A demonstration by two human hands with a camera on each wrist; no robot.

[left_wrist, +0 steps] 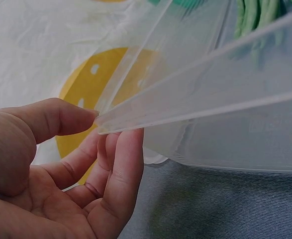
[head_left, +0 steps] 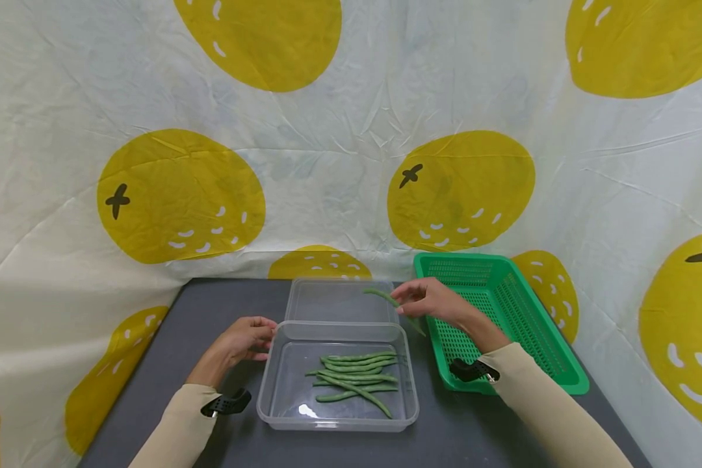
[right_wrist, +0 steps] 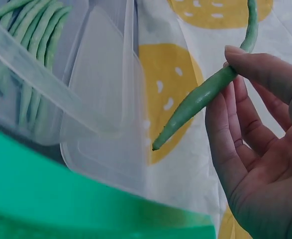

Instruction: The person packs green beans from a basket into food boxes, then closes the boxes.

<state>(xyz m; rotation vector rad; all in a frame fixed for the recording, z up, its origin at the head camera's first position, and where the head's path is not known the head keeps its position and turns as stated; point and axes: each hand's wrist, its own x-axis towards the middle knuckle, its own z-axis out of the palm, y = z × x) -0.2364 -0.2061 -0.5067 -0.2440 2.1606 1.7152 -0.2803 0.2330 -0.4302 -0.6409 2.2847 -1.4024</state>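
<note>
A clear plastic container (head_left: 339, 424) stands at the front middle of the dark table, with several green beans (head_left: 353, 377) lying roughly side by side on its floor. At its left rim, my left hand (head_left: 242, 343) pinches the corner between thumb and fingers, as the left wrist view shows up close. Raised between the container and a green basket (head_left: 561, 354), my right hand (head_left: 429, 302) pinches one green bean (right_wrist: 200, 102) around its middle. Both ends of that bean stick out past the fingers. The basket's visible floor holds no beans.
Behind the container lies a clear flat lid (head_left: 339, 302), partly hidden by the container's back rim. A white cloth (head_left: 327, 195) with yellow fruit prints hangs behind and beside the dark grey table (head_left: 228, 296). The green basket occupies the right side.
</note>
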